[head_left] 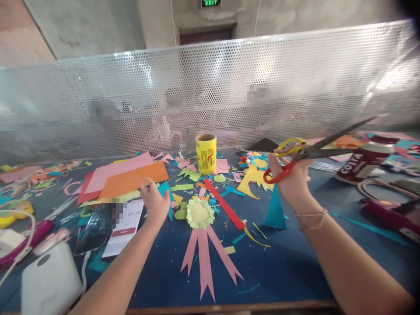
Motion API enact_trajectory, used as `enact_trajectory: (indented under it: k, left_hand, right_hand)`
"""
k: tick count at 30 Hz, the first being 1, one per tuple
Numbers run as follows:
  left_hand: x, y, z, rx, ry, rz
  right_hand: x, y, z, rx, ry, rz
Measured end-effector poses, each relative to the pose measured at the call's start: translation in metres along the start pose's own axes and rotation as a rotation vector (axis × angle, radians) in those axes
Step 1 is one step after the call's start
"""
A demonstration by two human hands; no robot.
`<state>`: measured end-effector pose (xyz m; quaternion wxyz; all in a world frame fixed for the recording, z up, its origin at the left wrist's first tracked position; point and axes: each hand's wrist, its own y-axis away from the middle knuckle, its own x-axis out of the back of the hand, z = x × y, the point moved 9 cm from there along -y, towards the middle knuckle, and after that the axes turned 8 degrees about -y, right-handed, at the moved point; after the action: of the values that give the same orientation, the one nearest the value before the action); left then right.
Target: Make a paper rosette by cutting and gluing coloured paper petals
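Observation:
My right hand [288, 177] grips a pair of scissors [321, 146] with red and yellow handles; the blades point right and stand slightly apart. Over the left middle of the table, my left hand [155, 203] has its fingers apart, close to a blue paper scrap [165, 190]. Between my hands lies a paper rosette [200, 213] with a pale green pleated rim and pink ribbon tails [205, 264] notched at the ends. Beside it rest a red paper strip [225, 204] and a yellow paper piece [251, 180] with curved cuts.
A yellow tape roll [206, 155] stands at the back before a perforated metal screen [210, 96]. Orange paper [134, 178] and pink sheets lie left. Two phones [123, 234] and a white power bank [52, 280] sit front left. A Costa can [365, 159] leans at right among scraps.

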<state>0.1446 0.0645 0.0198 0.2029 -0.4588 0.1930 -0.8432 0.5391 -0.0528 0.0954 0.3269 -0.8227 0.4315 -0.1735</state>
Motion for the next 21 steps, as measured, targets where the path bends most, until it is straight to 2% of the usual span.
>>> enact_trajectory:
  k: [1, 2, 3, 4, 5, 6, 8, 10, 12, 14, 17, 19, 21]
  left_hand:
    - [0.006, 0.006, 0.018, -0.087, -0.033, 0.001]
    - [0.007, 0.015, 0.042, -0.211, -0.032, -0.054]
    - [0.001, 0.029, 0.071, -0.367, -0.009, -0.187]
    - [-0.010, 0.051, 0.101, -0.529, 0.027, -0.374]
    - [-0.018, 0.076, 0.129, -0.662, 0.074, -0.545]
    - [-0.024, 0.098, 0.154, -0.756, 0.126, -0.663]
    - [-0.035, 0.125, 0.195, -0.773, 0.239, -0.747]
    - [-0.057, 0.134, 0.222, -0.632, 0.356, -0.807]
    - [-0.090, 0.138, 0.238, -0.450, 0.389, -0.911]
    - [-0.114, 0.129, 0.248, -0.351, 0.418, -0.902]
    - [-0.136, 0.106, 0.258, -0.401, 0.387, -0.859]
    - [-0.143, 0.084, 0.253, -0.409, 0.271, -0.817]
    - [-0.149, 0.067, 0.245, -0.439, 0.120, -0.841]
  right_hand:
    - [0.001, -0.001, -0.002, 0.044, 0.102, -0.027]
    - [0.002, -0.003, -0.005, 0.096, 0.193, -0.040]
    - [0.003, -0.005, -0.008, 0.137, 0.254, -0.044]
    - [0.005, -0.006, -0.009, 0.158, 0.276, -0.037]
    - [0.007, -0.008, -0.010, 0.165, 0.271, -0.024]
    - [0.010, -0.010, -0.010, 0.166, 0.251, -0.006]
    - [0.013, -0.012, -0.012, 0.165, 0.212, 0.022]
    - [0.013, -0.012, -0.013, 0.174, 0.186, 0.028]
    - [0.013, -0.013, -0.012, 0.176, 0.167, 0.019]
    - [0.014, -0.014, -0.009, 0.169, 0.152, 0.023]
    - [0.022, -0.019, -0.008, 0.156, 0.130, 0.063]
    - [0.031, -0.023, -0.008, 0.137, 0.094, 0.112]
    - [0.040, -0.027, -0.006, 0.093, -0.002, 0.141]
